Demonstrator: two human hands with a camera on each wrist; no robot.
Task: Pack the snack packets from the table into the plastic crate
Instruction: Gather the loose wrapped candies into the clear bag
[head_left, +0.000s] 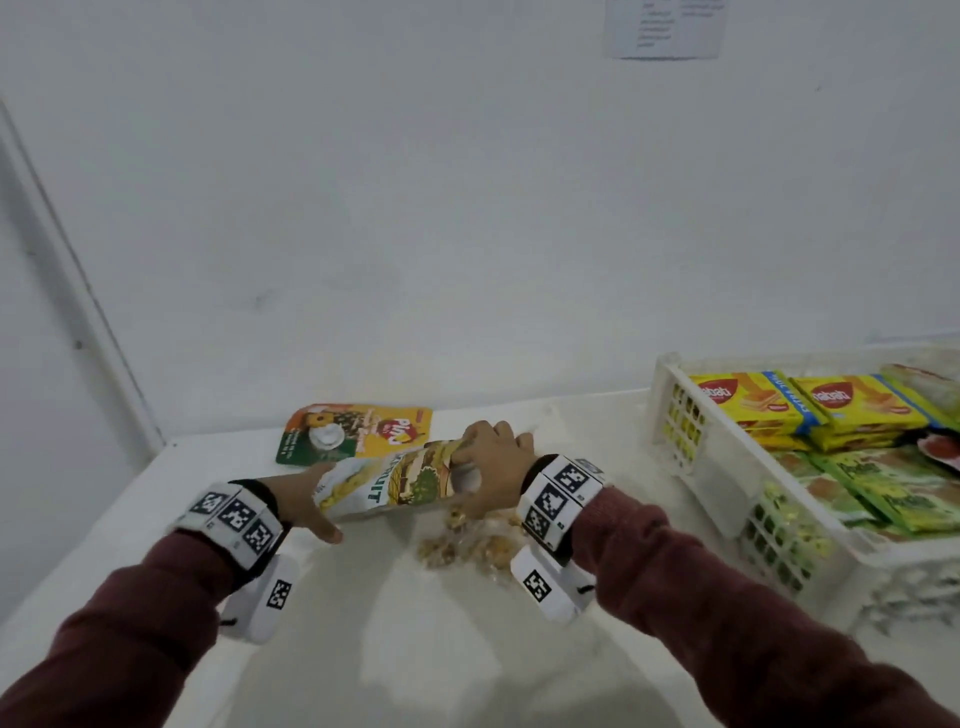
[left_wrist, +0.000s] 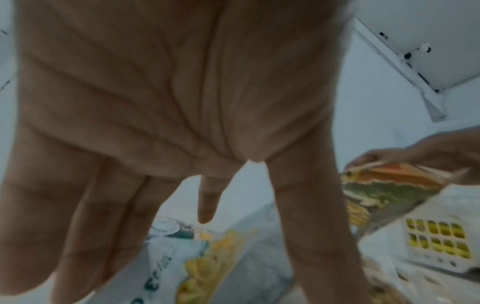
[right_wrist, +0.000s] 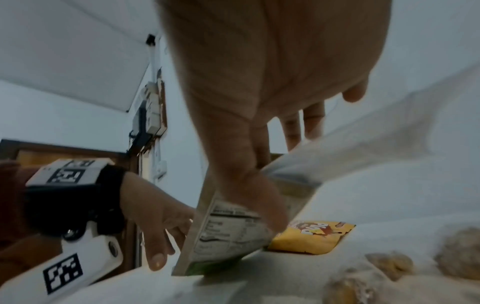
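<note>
Right hand (head_left: 493, 462) pinches the light, crinkly white-and-yellow fruit snack pouch (head_left: 395, 480) by its stiffer top seam, above the white counter (head_left: 415, 649), left hand (head_left: 311, 501) slack-fingered at nine o'clock, white slotted plastic crate (head_left: 727, 499) at three o'clock.

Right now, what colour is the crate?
White plastic crate, clearest in the head view.

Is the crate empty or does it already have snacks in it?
It already has snacks. The white crate holds yellow wafer packets and green packets lying inside it.
</note>
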